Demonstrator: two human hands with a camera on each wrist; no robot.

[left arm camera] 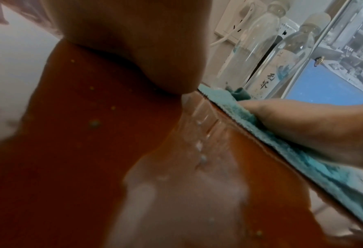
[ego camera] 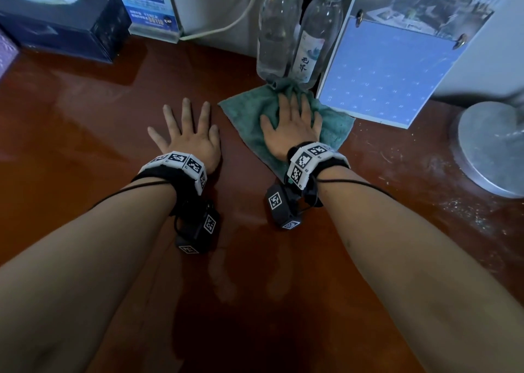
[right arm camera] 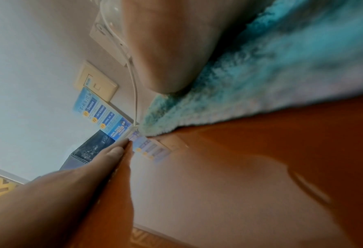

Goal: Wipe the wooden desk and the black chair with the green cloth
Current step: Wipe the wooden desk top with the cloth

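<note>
The green cloth (ego camera: 249, 117) lies spread on the glossy wooden desk (ego camera: 85, 151), its far corner bunched against two bottles. My right hand (ego camera: 292, 120) presses flat on the cloth with straight fingers; in the left wrist view the right hand (left arm camera: 303, 124) lies on the green cloth (left arm camera: 235, 109). My left hand (ego camera: 185, 134) rests flat on the bare desk just left of the cloth, fingers spread, holding nothing. The right wrist view shows the cloth (right arm camera: 271, 80) under my palm and the left hand (right arm camera: 70, 184) on the desk (right arm camera: 282, 167). The black chair is out of view.
Two clear plastic bottles (ego camera: 295, 32) stand right behind the cloth. A blue desk calendar (ego camera: 382, 72) leans to the right, with a grey lamp base (ego camera: 493, 149) further right. A dark tissue box (ego camera: 65, 24) and an acrylic sign (ego camera: 150, 7) stand at the back left. A white cable (ego camera: 226, 24) runs along the wall.
</note>
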